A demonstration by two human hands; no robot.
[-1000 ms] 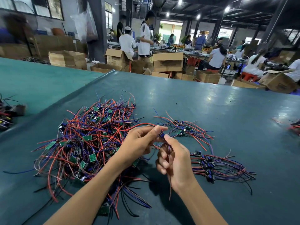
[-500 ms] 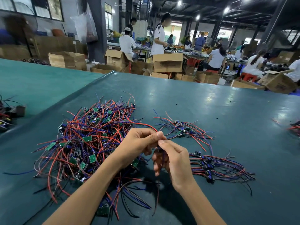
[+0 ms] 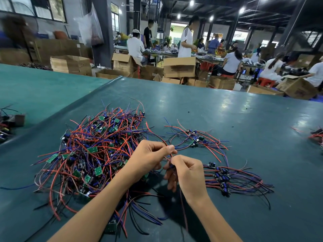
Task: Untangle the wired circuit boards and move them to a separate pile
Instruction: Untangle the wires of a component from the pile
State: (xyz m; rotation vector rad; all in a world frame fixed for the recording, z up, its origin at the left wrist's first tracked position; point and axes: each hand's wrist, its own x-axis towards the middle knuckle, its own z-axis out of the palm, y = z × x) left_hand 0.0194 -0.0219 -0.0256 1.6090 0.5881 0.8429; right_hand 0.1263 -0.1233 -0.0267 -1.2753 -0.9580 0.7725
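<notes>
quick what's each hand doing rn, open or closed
Left hand: closed, pinching a red wire.
Right hand: closed round a wired board, its wires hanging below.

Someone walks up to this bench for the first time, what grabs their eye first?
The big tangle of red, blue and black wires studded with green boards, sprawled left of centre on the teal table. At centre, the left hand and right hand pinch one wire strand between them; to their right lies a smaller, neater bundle.
</notes>
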